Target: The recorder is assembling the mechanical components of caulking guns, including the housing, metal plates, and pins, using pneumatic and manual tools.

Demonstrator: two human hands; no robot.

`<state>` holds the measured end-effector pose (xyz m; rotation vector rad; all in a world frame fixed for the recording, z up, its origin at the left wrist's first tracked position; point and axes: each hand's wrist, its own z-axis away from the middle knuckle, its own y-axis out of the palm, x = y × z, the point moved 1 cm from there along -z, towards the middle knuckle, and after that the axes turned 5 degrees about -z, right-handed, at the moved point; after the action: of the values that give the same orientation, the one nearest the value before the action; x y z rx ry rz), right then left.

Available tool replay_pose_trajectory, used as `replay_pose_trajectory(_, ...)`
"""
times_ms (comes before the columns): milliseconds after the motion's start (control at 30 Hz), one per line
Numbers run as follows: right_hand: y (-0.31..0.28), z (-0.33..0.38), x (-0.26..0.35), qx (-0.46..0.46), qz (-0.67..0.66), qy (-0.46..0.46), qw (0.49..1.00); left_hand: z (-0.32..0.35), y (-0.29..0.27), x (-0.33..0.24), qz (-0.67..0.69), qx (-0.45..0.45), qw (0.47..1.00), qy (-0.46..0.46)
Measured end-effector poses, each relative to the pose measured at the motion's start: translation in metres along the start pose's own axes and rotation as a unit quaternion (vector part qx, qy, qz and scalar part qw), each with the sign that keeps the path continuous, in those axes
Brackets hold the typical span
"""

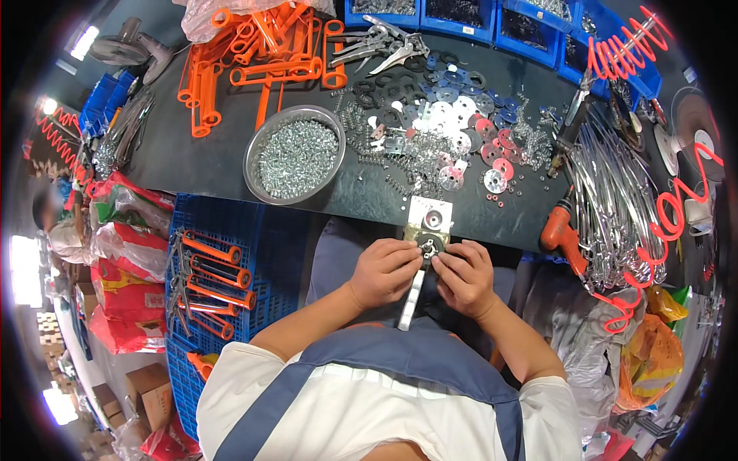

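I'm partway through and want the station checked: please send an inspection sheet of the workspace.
Surface: dark flat tabletop, crowded with loose parts.
Work in hand: small black round part, just below a pale square metal plate at the near edge.
Clutter: round silvery metal bowl of small silvery metal pieces; scattered black, blue and red discs; piled glossy orange bars.
Hands: left hand and right hand, bare, fingers at the black part; grip unclear.
Cables: red coiled cords at right, more far left.
Surroundings: blue plastic bins behind; orange-and-black power tool at right.
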<state>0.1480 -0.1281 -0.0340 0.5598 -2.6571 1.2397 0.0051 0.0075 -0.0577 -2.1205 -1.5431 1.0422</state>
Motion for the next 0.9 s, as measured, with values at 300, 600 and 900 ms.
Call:
replay_pose_trajectory(300,-0.011,-0.025,-0.105,-0.067,0.128,0.329,0.933,-0.020,-0.023,-0.008,-0.080,0.109,0.991,0.003)
replay_pose_trajectory(600,-0.004,0.015,-0.131,-0.184,0.159,0.299,0.923,-0.043,-0.154,0.212,-0.326,-0.194,0.885,-0.271)
replay_pose_trajectory(900,-0.006,0.029,-0.141,-0.304,-0.047,0.423,0.853,-0.066,-0.195,0.326,-0.417,0.254,0.730,-0.479)
